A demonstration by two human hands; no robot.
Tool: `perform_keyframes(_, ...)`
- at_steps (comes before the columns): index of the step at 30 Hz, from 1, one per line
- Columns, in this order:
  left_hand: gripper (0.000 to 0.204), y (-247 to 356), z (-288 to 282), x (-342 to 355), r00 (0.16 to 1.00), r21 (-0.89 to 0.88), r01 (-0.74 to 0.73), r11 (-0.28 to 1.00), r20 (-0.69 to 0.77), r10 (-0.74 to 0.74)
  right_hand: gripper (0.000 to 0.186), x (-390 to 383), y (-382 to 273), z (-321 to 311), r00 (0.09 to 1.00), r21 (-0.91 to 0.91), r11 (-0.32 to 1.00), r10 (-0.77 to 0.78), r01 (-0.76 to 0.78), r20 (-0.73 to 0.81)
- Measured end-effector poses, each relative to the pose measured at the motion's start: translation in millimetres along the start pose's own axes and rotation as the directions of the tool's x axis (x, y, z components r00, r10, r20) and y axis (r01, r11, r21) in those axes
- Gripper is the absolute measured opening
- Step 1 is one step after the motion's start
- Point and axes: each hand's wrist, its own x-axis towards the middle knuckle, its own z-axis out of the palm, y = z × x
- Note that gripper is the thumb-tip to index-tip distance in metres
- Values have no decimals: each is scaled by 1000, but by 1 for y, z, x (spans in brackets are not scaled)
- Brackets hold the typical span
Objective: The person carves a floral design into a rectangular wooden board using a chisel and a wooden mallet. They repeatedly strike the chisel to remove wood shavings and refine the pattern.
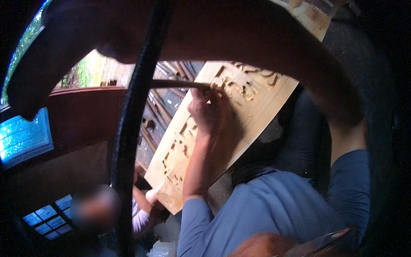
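Note:
My left hand (206, 107) is closed around a slim dark rod-like tool, apparently a carving chisel (176, 84), over a pale wooden board (171, 198). The board lies slantwise, with carved recesses and loose chips on its surface. My right arm (239, 32) rises from its blue sleeve and crosses the top of the view, very near the camera and mostly in shadow. At its far left end, my right hand (36, 77) is a dark outline; its fingers and anything in them cannot be made out.
Several metal-shafted tools (159, 108) lie left of the board. Another person's pale purple sleeve (141, 219) and bare arm are near the board's lower left end. A dark strap-like band (135, 111) runs down the view. A paned window (48, 220) is at lower left.

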Motion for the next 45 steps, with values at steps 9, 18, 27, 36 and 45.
perform_keyframes(9,19,-4,3,3,1000,-50,-5,999,-1,5,24,14,0,-1,997,-43,997,-67,68,31)
perform_keyframes(18,16,-5,-2,4,999,-53,-41,998,7,42,24,3,-1,-14,987,-62,986,-151,153,48)
perform_keyframes(27,19,-1,0,6,997,-52,-56,997,48,59,24,-10,-1,-29,978,-106,974,-195,203,76)
perform_keyframes(36,21,-10,-2,3,999,1,-39,999,23,39,25,-20,-6,-35,967,-93,963,-248,252,54)
perform_keyframes(45,18,-1,7,-1,1000,-25,-10,1000,-27,10,26,-29,-11,-48,960,-124,953,-268,276,76)
